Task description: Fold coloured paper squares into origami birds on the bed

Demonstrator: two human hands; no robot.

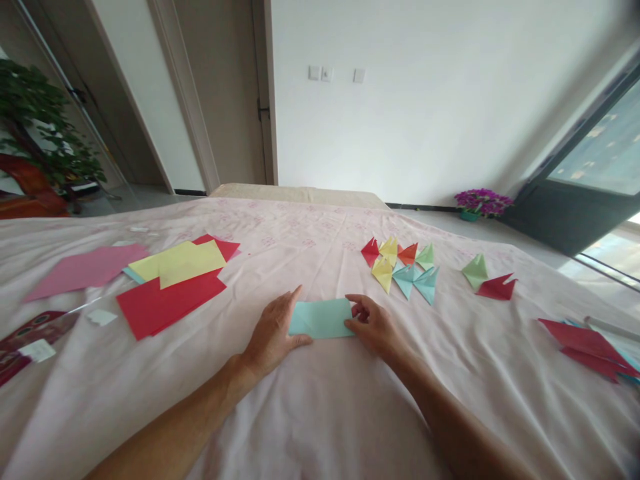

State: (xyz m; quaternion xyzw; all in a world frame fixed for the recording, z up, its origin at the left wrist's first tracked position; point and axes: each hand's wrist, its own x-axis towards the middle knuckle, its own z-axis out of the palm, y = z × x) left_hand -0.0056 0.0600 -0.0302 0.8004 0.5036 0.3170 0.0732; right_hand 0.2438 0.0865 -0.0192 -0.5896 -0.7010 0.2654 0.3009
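A light blue-green sheet of paper [321,319], apparently folded into a rectangle, lies on the cloth in front of me. My left hand [275,330] is at its left end, fingers stretched out and thumb apart along the lower edge, touching the paper without a closed grip. At the right end, my right hand [373,323] has its fingers curled, with thumb and fingertips pinching the paper's edge. Beyond the right hand stand several folded paper shapes in red, yellow, green and blue [404,275]. A green folded piece [475,267] and a red one [497,287] sit farther right.
Flat red paper [170,303], yellow paper [177,262] and pink paper [85,270] lie at left, near a dark red packet [37,337]. More red paper [587,347] lies at the right edge. A pale pink patterned cloth [300,413] with wrinkles covers the surface.
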